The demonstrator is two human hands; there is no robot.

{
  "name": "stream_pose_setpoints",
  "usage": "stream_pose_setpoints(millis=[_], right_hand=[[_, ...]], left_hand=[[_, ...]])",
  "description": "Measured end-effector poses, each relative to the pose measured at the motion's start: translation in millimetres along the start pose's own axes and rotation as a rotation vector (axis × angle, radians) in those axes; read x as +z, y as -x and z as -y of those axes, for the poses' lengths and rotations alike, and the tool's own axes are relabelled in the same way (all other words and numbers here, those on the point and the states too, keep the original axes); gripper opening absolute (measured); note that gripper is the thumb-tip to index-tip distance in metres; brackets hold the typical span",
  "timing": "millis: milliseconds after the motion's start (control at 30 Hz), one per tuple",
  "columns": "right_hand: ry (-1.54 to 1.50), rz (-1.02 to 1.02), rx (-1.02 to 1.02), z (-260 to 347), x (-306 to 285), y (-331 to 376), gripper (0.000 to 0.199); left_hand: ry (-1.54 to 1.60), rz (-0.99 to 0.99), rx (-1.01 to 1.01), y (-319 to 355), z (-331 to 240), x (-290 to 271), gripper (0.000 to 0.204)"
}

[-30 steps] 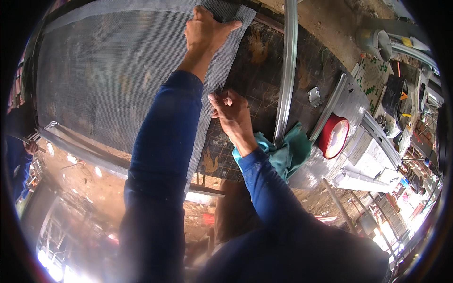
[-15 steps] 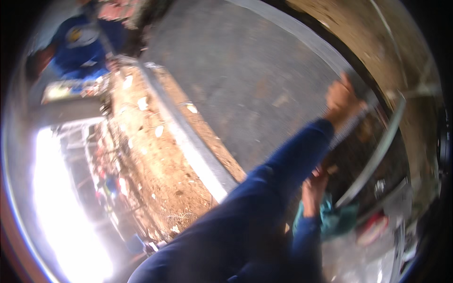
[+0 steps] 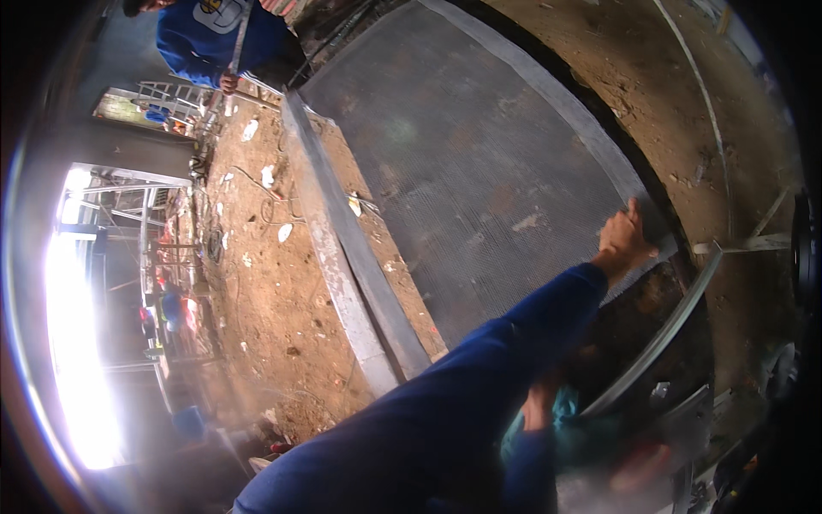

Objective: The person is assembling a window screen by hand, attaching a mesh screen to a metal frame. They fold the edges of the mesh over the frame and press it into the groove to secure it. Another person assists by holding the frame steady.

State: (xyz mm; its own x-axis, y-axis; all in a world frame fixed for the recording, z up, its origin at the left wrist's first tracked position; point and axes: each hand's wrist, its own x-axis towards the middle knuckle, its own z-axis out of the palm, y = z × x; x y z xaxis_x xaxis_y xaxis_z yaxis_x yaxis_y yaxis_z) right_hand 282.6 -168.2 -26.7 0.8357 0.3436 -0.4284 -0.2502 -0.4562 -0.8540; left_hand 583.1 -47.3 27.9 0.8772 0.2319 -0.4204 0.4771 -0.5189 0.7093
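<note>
Swung toward the person's left since a second ago, the view now takes in much more of the ground and a co-worker (image 3: pixel 197 43), while the left hand (image 3: pixel 623 237) has stayed at the same corner of the grey wire mesh (image 3: pixel 462 163). That mesh lies spread over a dark board (image 3: pixel 621 317), covering most of it and leaving bare a strip at the right end; a paler band (image 3: pixel 561 84) runs along the mesh's far edge. At the mesh's far right corner, the left hand rests with forefinger and thumb spread apart, the forefinger pointing toward the far edge.

Lower down, near the board's near right part, the right hand (image 3: pixel 538 406) is mostly hidden behind the left forearm, so I cannot tell whether its fingers are spread or pinching something. Just beside it lies a crumpled teal cloth (image 3: pixel 567 411). From there a pale metal channel (image 3: pixel 659 351) slants across the bare strip to the board's far edge, with a small metal bracket (image 3: pixel 659 392) near it. Closer in, a red tub (image 3: pixel 642 467) is blurred.

Left of the board, two long bars (image 3: pixel 347 295) stretch side by side above brown earth (image 3: pixel 274 334). Beyond their far end, the co-worker's hand (image 3: pixel 229 83) grips a pale strip (image 3: pixel 242 38).
</note>
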Motion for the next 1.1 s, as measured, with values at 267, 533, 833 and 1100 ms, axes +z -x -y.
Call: stream_pose_setpoints(millis=[267,533,833,1100], right_hand=[[-0.224,0.024,-0.019,-23.3,31.3,1.1,0.034],[-0.607,0.195,0.320,58.6,-9.9,-4.1,0.016],[-0.396,0.367,0.342,44.7,-31.6,-25.5,0.035],[-0.557,-0.224,0.107,36.0,-136.4,-113.8,0.039]], left_hand=[[-0.037,-0.052,0.000,4.3,4.3,12.8,0.110],[-0.089,-0.065,0.159,16.9,16.6,4.6,0.084],[0.002,-0.477,0.268,190.0,121.5,-95.1,0.051],[-0.265,-0.780,-0.223,445.8,244.7,-53.0,0.054]])
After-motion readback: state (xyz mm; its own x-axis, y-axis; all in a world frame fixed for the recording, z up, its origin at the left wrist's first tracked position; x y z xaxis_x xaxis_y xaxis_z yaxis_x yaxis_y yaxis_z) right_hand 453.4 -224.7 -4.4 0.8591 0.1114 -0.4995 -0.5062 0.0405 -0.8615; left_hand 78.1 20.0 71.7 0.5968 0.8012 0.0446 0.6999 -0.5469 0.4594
